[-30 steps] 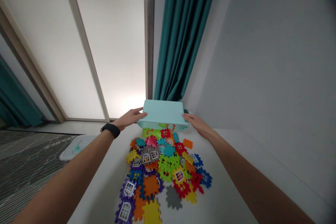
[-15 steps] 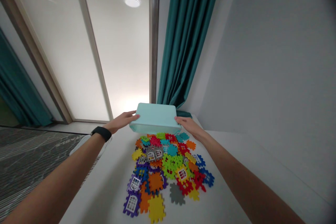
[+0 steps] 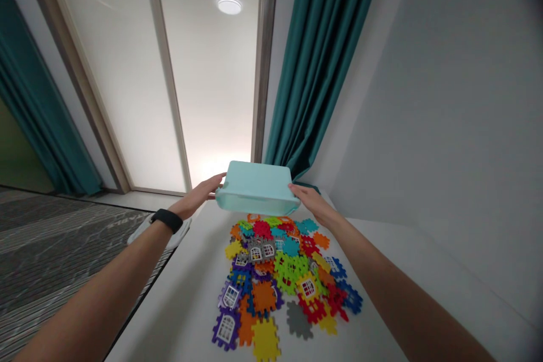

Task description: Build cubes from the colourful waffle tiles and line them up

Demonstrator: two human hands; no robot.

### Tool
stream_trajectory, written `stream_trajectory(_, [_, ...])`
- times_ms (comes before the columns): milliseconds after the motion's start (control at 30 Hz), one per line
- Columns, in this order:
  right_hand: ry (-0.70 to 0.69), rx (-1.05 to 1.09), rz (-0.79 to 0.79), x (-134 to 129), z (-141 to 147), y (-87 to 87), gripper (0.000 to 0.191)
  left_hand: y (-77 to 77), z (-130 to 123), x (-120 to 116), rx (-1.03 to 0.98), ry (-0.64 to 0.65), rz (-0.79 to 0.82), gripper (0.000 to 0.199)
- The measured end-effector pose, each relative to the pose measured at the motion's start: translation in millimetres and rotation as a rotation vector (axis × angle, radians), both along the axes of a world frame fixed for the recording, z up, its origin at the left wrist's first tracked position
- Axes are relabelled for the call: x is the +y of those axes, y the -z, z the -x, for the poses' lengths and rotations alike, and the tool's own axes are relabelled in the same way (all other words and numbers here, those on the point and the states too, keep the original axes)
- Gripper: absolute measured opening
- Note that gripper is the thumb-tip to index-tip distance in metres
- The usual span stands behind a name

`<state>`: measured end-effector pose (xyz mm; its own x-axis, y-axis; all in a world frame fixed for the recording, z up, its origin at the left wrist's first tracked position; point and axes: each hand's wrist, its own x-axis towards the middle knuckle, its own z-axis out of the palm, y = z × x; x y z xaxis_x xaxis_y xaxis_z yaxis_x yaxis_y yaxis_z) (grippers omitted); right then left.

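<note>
A pale turquoise plastic bin [image 3: 258, 181] is held tilted above the far end of the table, its flat bottom facing me and its opening hidden. My left hand [image 3: 206, 190] holds the bin's left side, with a black band [image 3: 167, 219] on that wrist. On the opposite side my right hand [image 3: 311, 202] grips the bin, thumb at its edge. Below and nearer to me lies a heap of colourful interlocking plastic building tiles [image 3: 291, 271], some with white window inserts. Among the nearest are a yellow tile [image 3: 266, 339] and a purple window tile [image 3: 226, 328].
The heap lies on a white table [image 3: 178, 294]. A grey wall [image 3: 424, 96] stands along the right, with a teal curtain [image 3: 326, 56] and pale sliding door panels [image 3: 207, 85] at the back. Left of the table, a white rounded object [image 3: 180, 235] shows above the dark striped floor [image 3: 55, 260].
The bin's tilt has changed slightly, showing more of its near side. My left thumb has shifted off its front edge. The view has swung slightly left; the tiles look unmoved.
</note>
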<state>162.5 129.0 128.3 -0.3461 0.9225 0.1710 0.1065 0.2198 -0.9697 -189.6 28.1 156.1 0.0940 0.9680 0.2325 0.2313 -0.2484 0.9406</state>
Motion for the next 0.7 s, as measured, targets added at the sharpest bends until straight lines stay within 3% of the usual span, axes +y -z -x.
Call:
stream_trajectory(133, [0.034,0.023,0.064,3.2,-13.1,-3.9,0.06,2.9,-14.2,-6.8,0.059,0.014,-0.113,0.047])
stream_trajectory(300, [-0.058,0.107,0.092,-0.3,4.0,-5.1,0.064,5.9,-9.0,-5.6,0.012,-0.176,-0.177,0.043])
stream_trajectory(500, [-0.177,0.185,0.08,1.5,61.9,-4.4,0.054,3.4,31.4,-12.6,-0.072,-0.303,-0.092,0.054])
stream_trajectory(567, [-0.201,0.197,0.074,3.9,81.6,-3.8,0.058,6.7,48.3,-18.3,-0.1,-0.357,-0.037,0.059])
stream_trajectory(700, [-0.214,0.182,0.066,5.3,105.2,3.3,0.072,22.1,79.7,-21.9,-0.167,-0.539,0.077,0.05])
